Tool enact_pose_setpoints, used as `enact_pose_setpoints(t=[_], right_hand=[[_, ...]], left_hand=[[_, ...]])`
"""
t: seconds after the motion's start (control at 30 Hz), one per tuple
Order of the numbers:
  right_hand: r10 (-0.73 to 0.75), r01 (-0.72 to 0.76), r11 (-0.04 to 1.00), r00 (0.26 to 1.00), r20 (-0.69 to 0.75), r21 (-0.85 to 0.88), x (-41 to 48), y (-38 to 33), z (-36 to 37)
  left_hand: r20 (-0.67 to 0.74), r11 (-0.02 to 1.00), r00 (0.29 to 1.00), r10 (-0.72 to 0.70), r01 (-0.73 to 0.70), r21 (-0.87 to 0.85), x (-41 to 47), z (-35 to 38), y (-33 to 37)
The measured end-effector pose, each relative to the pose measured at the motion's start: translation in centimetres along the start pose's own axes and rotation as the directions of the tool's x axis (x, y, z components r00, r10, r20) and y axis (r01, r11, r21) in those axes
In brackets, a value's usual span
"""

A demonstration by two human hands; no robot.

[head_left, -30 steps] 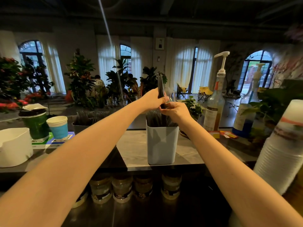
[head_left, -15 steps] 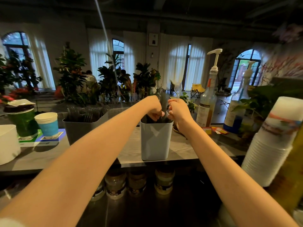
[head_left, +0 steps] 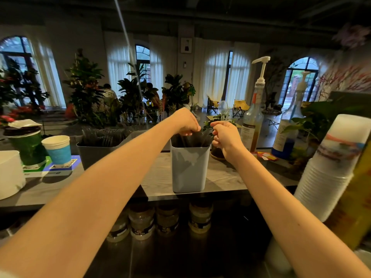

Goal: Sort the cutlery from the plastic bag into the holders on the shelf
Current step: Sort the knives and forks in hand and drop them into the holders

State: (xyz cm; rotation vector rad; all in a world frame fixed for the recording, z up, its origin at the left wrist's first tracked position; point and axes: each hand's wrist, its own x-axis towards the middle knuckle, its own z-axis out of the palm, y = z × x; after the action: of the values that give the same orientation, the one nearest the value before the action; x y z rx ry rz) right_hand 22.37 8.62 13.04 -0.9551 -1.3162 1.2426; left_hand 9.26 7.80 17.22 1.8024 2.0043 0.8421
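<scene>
The pale holder (head_left: pixel 189 167) is standing on the grey shelf (head_left: pixel 220 175), and plants (head_left: pixel 86 87) are filling the dim room behind. The right hand (head_left: pixel 224 135) is pinching a clear spoon (head_left: pixel 223 108); the grip of the left hand (head_left: pixel 185 122) I cannot tell.

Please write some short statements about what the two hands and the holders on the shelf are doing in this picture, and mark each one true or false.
1. The right hand pinches a clear spoon with its bowl pointing up. True.
2. The light blue holder lies on its side. False: it stands upright on the shelf.
3. The left hand reaches into the dark grey holder. False: its curled fingers are at the mouth of the light blue holder.
4. The dark grey holder stands to the left of the light blue holder. True.
5. A pump bottle stands on the shelf beyond the right hand. True.
</scene>
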Motion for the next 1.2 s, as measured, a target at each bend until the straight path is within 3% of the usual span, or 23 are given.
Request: enact_pose_setpoints(t=[0.13, 0.23, 0.43, 0.6, 0.73, 0.8, 0.87, 0.93, 1.0, 1.1, 1.2], right_hand=[[0.041, -0.042, 0.999, 0.999, 0.027, 0.022, -0.4, 0.3, 0.3], [0.070, -0.086, 0.985, 0.992, 0.108, 0.148, -1.4, 0.2, 0.2], [0.001, -0.043, 0.983, 0.974, 0.227, 0.180, -5.3, 0.7, -0.3], [0.023, -0.078, 0.990, 0.915, 0.402, 0.120, -10.1, 2.0, -0.1], [0.095, -0.200, 0.969, 0.840, 0.535, 0.142, -15.2, 3.9, -0.4], [0.160, -0.252, 0.958, 0.869, 0.469, 0.140, -17.0, 5.0, -0.1], [0.186, -0.218, 0.972, 0.940, 0.287, 0.085, -18.3, 6.0, 0.2], [0.106, -0.107, 0.994, 0.989, 0.099, 0.004, -19.6, 7.0, 0.1], [0.061, -0.060, 0.994, 0.998, -0.013, 0.095, -21.0, 8.0, -0.3], [0.123, -0.101, 0.950, 0.991, -0.056, 0.295, -23.3, 9.5, -0.3], [0.128, -0.101, 0.937, 0.990, -0.058, 0.335, -25.9, 11.5, 0.1]], left_hand=[[-0.048, 0.960, 0.988, 0.147, -0.131, 0.249, -0.1, 0.6, -0.9], [-0.085, 0.936, 0.971, 0.223, -0.189, 0.296, -0.3, 0.4, -1.0], [-0.281, 0.957, 0.925, 0.255, -0.283, -0.063, -4.2, 0.0, -0.7], [-0.131, 0.892, 0.971, 0.202, -0.237, -0.384, -10.8, 1.2, -0.6], [-0.083, 0.877, 0.979, 0.189, -0.206, -0.434, -15.7, 2.2, -2.3], [-0.047, 0.871, 0.989, 0.138, -0.144, -0.469, -17.8, 2.6, -3.2], [-0.021, 0.856, 0.998, 0.060, -0.062, -0.514, -19.7, 2.9, -4.1], [-0.022, 0.806, 0.999, -0.044, 0.022, -0.591, -21.3, 3.5, -5.2], [-0.043, 0.740, 0.985, -0.165, 0.094, -0.666, -23.1, 4.5, -6.4], [-0.079, 0.647, 0.948, -0.308, 0.148, -0.748, -25.8, 7.0, -8.0], [-0.060, 0.476, 0.888, -0.455, 0.186, -0.860, -28.7, 10.4, -9.0]])
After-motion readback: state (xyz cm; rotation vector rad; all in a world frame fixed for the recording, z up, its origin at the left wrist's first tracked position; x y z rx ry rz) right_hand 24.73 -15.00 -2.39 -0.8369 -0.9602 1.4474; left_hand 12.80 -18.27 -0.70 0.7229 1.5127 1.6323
